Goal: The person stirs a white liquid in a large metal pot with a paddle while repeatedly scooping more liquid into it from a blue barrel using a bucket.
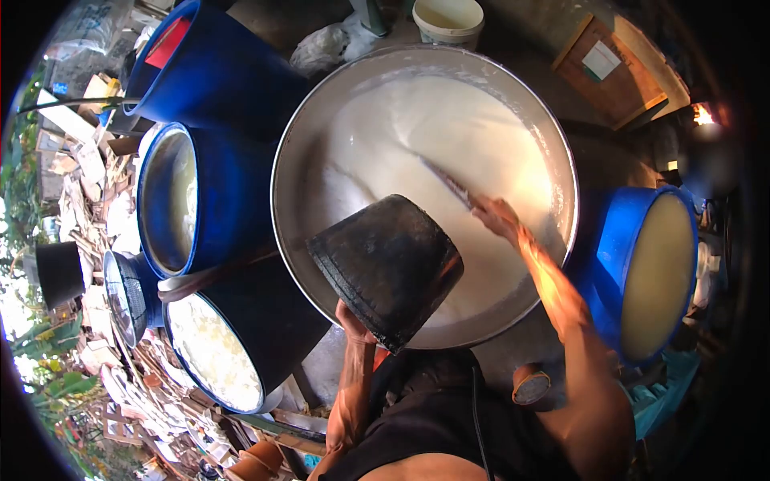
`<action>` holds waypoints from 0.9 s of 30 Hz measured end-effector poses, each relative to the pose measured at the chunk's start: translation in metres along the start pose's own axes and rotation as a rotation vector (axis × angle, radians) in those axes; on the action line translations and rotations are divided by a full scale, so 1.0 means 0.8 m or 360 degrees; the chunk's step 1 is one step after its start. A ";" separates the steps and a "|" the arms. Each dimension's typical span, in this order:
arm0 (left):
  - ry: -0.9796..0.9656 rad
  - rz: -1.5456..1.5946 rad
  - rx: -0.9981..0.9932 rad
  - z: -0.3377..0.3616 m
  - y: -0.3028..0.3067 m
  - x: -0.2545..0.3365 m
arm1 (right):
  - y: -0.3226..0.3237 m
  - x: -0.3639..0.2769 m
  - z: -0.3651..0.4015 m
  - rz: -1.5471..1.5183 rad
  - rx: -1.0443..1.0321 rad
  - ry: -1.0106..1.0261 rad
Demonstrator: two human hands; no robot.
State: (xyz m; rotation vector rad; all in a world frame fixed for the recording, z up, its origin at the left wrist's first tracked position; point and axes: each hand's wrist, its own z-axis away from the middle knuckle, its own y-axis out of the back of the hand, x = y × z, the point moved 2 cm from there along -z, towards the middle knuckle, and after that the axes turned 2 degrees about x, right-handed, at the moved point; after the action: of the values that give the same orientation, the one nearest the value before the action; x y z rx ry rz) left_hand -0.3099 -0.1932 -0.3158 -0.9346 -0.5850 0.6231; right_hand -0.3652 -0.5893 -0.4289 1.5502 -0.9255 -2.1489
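A wide metal vat (566,186) holds milky white liquid (481,120). My left hand (353,322) grips the lower edge of a black bucket (389,268), which is tilted over the vat's near rim; the inside of the bucket is hidden from me. My right hand (497,218) is closed around a stick-like stirring tool (446,181), whose far end dips into the liquid near the middle of the vat. Ripples spread around that end.
Left of the vat stand several blue barrels (233,200) and a dark barrel full of whitish stuff (212,353). A blue barrel of yellowish liquid (659,272) is at the right. Behind are a white bucket (449,20) and a wooden box (609,72). Scrap wood (88,160) lies far left.
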 end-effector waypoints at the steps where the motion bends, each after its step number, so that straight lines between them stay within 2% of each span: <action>1: 0.0009 0.0004 -0.0006 0.000 0.003 0.000 | 0.007 -0.018 0.025 0.0106 -0.0160 -0.0210; 2: 0.0003 -0.0005 -0.0024 0.001 0.006 0.000 | -0.002 -0.017 0.048 0.0215 -0.0181 -0.0186; 3: 0.0004 -0.0009 -0.0038 -0.001 0.005 0.000 | 0.002 -0.032 0.071 0.0263 -0.0249 -0.0293; 5: 0.0032 0.0014 -0.0053 -0.004 0.002 0.001 | -0.001 -0.037 0.118 0.0323 -0.0212 -0.0094; 10: 0.0045 0.0007 0.0027 -0.002 -0.002 0.000 | -0.004 -0.039 0.214 0.0513 -0.0314 0.0098; 12: 0.0042 -0.0009 0.0013 0.000 -0.006 0.000 | 0.011 -0.040 0.240 0.0526 -0.0184 0.0355; 13: 0.0043 -0.0015 0.0007 -0.001 -0.006 0.000 | 0.031 -0.042 0.242 0.0527 -0.0179 0.0354; 16: 0.0122 0.0126 -0.0028 -0.004 0.013 -0.002 | 0.147 -0.099 0.210 0.0304 -0.0682 -0.0150; 17: -0.0034 -0.0351 0.0284 -0.003 0.024 0.001 | 0.169 -0.108 0.194 0.0148 -0.0807 -0.0354; 18: -0.0123 -0.0588 0.0430 -0.003 0.027 0.003 | 0.188 -0.122 0.187 -0.0011 -0.0803 -0.0616; 19: -0.0191 -0.0830 0.0591 -0.003 0.029 0.005 | 0.184 -0.115 0.186 -0.0321 -0.0510 -0.0587; 20: -0.0004 -0.0383 0.0309 -0.007 0.026 0.004 | 0.187 -0.122 0.177 -0.0269 -0.0377 -0.0739; 21: 0.0073 -0.0157 0.0166 -0.007 0.027 0.005 | 0.192 -0.134 0.161 -0.0217 -0.0248 -0.0889; 22: 0.0170 0.0061 0.0035 -0.006 0.028 0.006 | 0.185 -0.125 0.144 -0.0334 -0.0070 -0.0876; 25: 0.0076 -0.0029 0.0137 -0.005 0.046 0.009 | 0.166 -0.103 0.074 -0.0477 0.0334 -0.0843; 27: -0.0036 -0.0172 0.0275 0.002 0.037 0.007 | 0.145 -0.043 0.014 -0.0590 0.0405 -0.0729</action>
State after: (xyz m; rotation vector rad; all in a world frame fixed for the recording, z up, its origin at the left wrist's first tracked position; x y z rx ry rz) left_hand -0.3136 -0.1752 -0.3395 -0.7304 -0.5882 0.5783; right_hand -0.3755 -0.6498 -0.3238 1.4556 -1.1632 -2.8242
